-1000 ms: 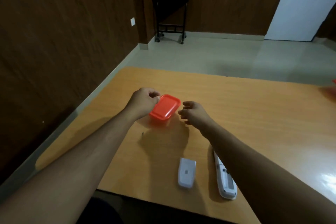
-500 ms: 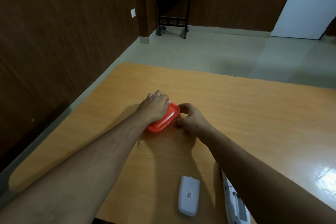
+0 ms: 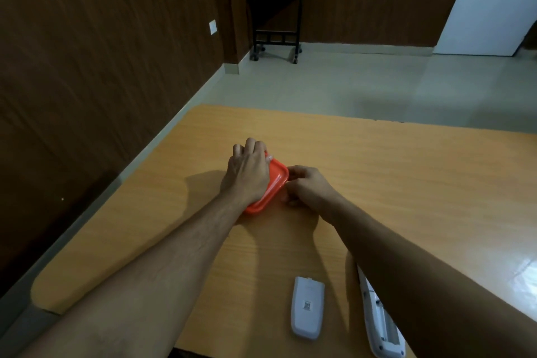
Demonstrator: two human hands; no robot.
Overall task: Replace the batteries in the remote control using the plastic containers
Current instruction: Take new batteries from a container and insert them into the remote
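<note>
Wood-grain table beside dark panelled wall. Orange-lidded container sits mid-table. Left hand lies over the lid with fingers curled round its far edge; right hand pinches the right rim, apparently at the lid's lip. Remote control and its detached battery cover lie near, right. Step in hand: opening the container. Next move calls for prising the lid upward while the base is held down

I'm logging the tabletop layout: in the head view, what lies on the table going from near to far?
Near to far: battery cover beside the remote control, then the orange-lidded plastic container held between the left hand and right hand.
</note>
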